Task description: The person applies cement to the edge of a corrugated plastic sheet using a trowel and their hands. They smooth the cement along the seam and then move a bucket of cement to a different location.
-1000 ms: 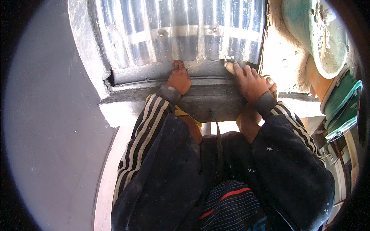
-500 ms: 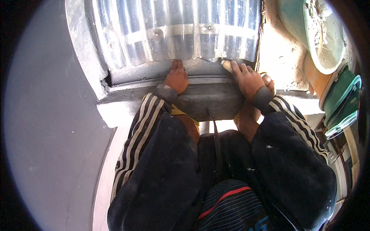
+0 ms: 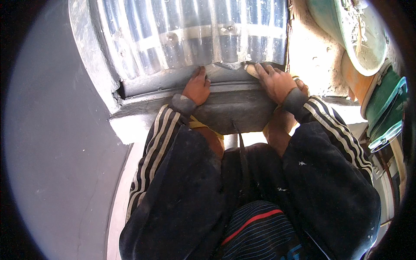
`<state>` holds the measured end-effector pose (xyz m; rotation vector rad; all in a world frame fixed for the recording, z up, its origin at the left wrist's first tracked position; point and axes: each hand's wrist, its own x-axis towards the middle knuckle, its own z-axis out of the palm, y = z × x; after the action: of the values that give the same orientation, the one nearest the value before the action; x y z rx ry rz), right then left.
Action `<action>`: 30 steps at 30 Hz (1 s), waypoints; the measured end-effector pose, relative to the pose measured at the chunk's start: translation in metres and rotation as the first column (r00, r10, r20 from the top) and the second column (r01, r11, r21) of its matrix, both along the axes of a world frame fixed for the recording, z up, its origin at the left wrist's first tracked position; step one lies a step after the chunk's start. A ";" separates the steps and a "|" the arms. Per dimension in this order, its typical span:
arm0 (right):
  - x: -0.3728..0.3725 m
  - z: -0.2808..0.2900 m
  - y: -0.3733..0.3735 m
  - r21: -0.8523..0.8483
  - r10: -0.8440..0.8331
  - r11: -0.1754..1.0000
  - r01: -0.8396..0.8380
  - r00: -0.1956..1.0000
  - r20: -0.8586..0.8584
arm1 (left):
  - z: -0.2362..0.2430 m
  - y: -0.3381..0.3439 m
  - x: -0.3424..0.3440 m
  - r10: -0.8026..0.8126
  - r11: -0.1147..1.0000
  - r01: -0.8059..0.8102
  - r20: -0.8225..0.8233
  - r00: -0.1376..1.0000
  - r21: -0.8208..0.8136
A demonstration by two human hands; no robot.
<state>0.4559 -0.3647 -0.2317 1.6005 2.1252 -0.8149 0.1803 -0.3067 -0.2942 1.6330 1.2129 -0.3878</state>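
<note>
My left hand (image 3: 197,89) rests on the grey ledge (image 3: 156,86) with its fingers stretched toward the lower edge of a clear corrugated roofing sheet (image 3: 190,45). Its fingertips meet that edge, and nothing shows in the hand. Farther right, my right hand (image 3: 278,84) is closed around the pale wooden handle (image 3: 251,71) of a hand tool. The tool points left along the sheet's edge. Its working end is mostly hidden under the sheet, so I cannot tell its exact kind.
A smooth grey wall (image 3: 56,143) rises along the left. On the right, stacked buckets lie tilted: a pale green one (image 3: 333,26) with dried residue, an orange one (image 3: 356,82) and a darker green one (image 3: 383,108). A dark strap (image 3: 243,160) hangs between my legs.
My right hand and the tool's handle have shifted slightly left and up along the sheet's edge. The left hand's fingers have tilted and spread a little. The view has moved slightly.
</note>
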 end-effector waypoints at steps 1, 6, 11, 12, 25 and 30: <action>0.000 0.000 0.000 -0.004 -0.002 1.000 0.002 1.000 0.008 | 0.005 0.004 0.000 0.008 0.999 -0.009 -0.016 1.000 -0.049; 0.002 0.002 0.003 0.030 0.033 0.999 -0.034 0.999 0.016 | 0.066 0.017 -0.022 -0.085 0.996 0.082 0.080 0.993 0.046; 0.003 -0.009 -0.001 0.079 0.047 0.996 -0.046 0.999 -0.014 | 0.205 0.041 -0.040 -0.455 0.877 0.454 0.032 0.890 -0.155; 0.004 -0.010 -0.002 0.116 0.056 0.992 -0.053 0.998 -0.022 | 0.210 0.042 -0.041 -0.474 0.869 0.466 -0.009 0.881 -0.166; -0.003 -0.007 -0.002 0.206 0.035 0.978 -0.028 0.999 -0.032 | 0.017 0.001 0.032 -0.188 0.978 0.208 -0.492 0.850 -0.013; -0.005 -0.011 -0.003 0.221 0.060 0.974 -0.054 0.998 -0.021 | 0.005 -0.012 0.041 -0.144 0.989 0.143 -0.295 0.945 -0.024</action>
<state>0.4506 -0.3674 -0.2425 1.6332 2.3389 -0.6036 0.2209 -0.3184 -0.2891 1.7092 1.3139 -0.7481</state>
